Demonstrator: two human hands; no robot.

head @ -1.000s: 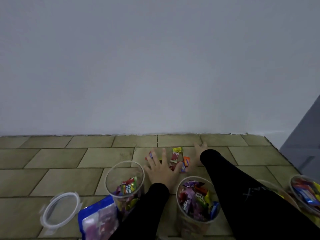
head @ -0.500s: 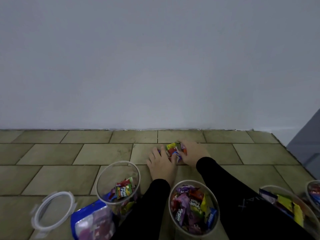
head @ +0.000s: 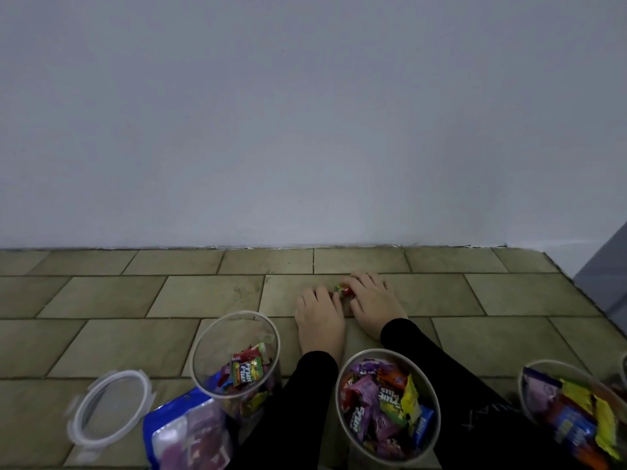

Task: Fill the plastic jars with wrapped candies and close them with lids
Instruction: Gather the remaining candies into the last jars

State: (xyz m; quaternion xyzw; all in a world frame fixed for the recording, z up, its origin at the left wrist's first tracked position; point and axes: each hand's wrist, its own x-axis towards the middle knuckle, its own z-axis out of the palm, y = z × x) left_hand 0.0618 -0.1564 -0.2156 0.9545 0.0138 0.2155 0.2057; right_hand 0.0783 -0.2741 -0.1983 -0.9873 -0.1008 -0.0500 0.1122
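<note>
Bright red-green wrapped candies point(head: 342, 290) on tiled floor point(head: 203, 296) near wall | left hand point(head: 320, 317) and right hand point(head: 373, 303) cupped together, fingers curled gathering them | clear jars point(head: 237, 354) nearer, part-filled

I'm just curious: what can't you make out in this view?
- Candies: head view, mostly hidden under both hands, count unclear.
- Right jar: cut off by the frame edge.
- Bag: cut off at the bottom, label blurred.
- Lid: motion-blurred.
</note>
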